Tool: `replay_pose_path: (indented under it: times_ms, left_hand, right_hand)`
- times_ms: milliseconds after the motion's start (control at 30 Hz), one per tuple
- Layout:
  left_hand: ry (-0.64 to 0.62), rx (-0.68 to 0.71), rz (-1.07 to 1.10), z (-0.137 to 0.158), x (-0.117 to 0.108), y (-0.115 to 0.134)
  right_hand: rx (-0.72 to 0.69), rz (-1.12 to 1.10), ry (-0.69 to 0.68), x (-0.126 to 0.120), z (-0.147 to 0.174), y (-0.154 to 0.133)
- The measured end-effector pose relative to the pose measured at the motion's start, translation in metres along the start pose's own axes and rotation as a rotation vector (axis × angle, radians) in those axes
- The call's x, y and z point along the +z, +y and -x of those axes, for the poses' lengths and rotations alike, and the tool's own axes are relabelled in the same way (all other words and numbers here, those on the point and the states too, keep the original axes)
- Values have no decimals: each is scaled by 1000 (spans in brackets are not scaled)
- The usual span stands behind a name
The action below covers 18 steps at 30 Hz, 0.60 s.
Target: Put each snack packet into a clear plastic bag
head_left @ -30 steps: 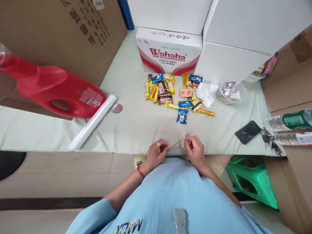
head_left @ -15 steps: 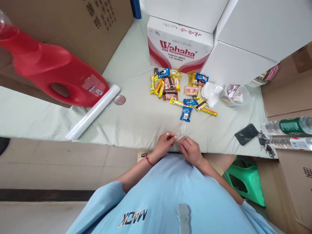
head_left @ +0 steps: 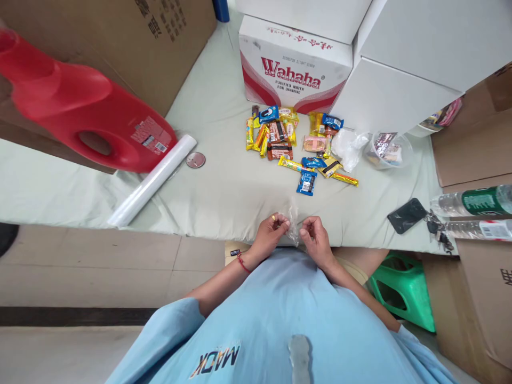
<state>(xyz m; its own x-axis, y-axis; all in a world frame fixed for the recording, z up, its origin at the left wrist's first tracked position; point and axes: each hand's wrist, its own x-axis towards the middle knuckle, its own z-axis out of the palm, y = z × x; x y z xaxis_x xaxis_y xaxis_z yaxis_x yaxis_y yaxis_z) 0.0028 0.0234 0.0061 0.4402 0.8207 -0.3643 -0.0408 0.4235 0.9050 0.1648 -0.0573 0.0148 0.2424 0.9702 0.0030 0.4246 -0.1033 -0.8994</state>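
Note:
At the table's near edge my left hand (head_left: 272,232) pinches a small clear plastic bag (head_left: 293,223) between thumb and fingertips. The bag is crumpled and sticks up to the right of those fingers. My right hand (head_left: 317,239) is just right of the bag, its fingers loosely bent and apart, with nothing visible in them. Beyond the hands lies a blue snack packet (head_left: 306,182), the nearest of several wrapped snacks. A left-hand pile holds brown packets (head_left: 279,151) and yellow sticks (head_left: 250,133). Another group includes a pink-wrapped biscuit (head_left: 314,143).
White crumpled plastic (head_left: 349,149) lies beside a clear tub (head_left: 387,151) with packets inside. A Wahaba-style carton (head_left: 294,74) stands behind. Leftward are a red jug (head_left: 96,117), a film roll (head_left: 154,181) and a round disc (head_left: 196,159). A phone (head_left: 407,215), keys (head_left: 439,230) and bottles (head_left: 480,202) lie right.
My right hand has moved slightly right, away from the bag, and its fingers have parted. The bag now stands upright and crumpled in my left hand, which stays about where it was.

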Motion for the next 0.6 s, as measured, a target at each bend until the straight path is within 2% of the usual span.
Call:
replay_pose_path:
  times_ms: [67, 167, 300, 433, 500, 600]
  left_hand:
    - [-19, 17, 28, 1, 2, 1]
    - [46, -39, 191, -2, 2, 1]
    - [162, -107, 343, -9, -6, 0]
    - [197, -144, 425, -14, -17, 4]
    - [194, -161, 464, -16, -19, 5]
    - [189, -171, 513, -18, -20, 5]
  right_hand:
    - [46, -7, 22, 0, -5, 1]
    - [120, -96, 4, -1, -14, 1]
    - [368, -400, 37, -7, -20, 3]
    - [557, -666, -27, -15, -21, 3]
    - [577, -732, -30, -18, -21, 2]
    - [526, -736, -11, -21, -21, 2]
